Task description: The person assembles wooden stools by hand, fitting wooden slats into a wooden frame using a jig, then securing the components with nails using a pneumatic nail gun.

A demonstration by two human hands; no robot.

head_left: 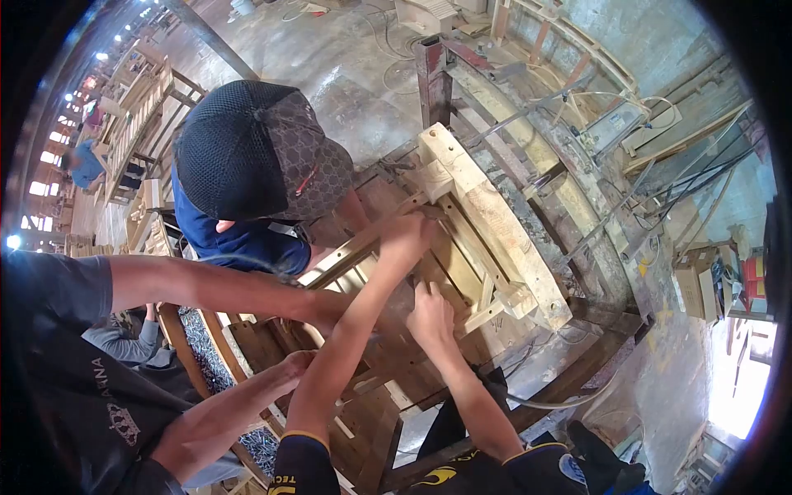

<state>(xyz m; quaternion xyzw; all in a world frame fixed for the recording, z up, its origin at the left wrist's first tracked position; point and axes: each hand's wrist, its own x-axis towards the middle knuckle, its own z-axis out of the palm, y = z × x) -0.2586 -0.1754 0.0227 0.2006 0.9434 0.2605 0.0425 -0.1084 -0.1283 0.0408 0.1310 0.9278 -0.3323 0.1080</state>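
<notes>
A pale wooden frame [495, 223], built of a thick beam with thinner rails and slats, lies tilted on the workbench in front of me. My left hand [407, 236] reaches up to the frame's near side, its fingers bent by the rail at the beam's upper end. What those fingers grip, if anything, is hidden. Lower down, my right hand [431, 313] is closed, knuckles up, beside the frame's lower slats. Whatever is inside it cannot be made out. A co-worker's forearm [223, 285] passes behind my left forearm.
A person in a cap [256, 153] bends over the bench's far left side. Another in a dark shirt [82, 371] stands close at left. A trough of metal fasteners [206, 351] runs between them. A rusty metal frame [433, 78] and hoses [577, 400] surround the bench at right.
</notes>
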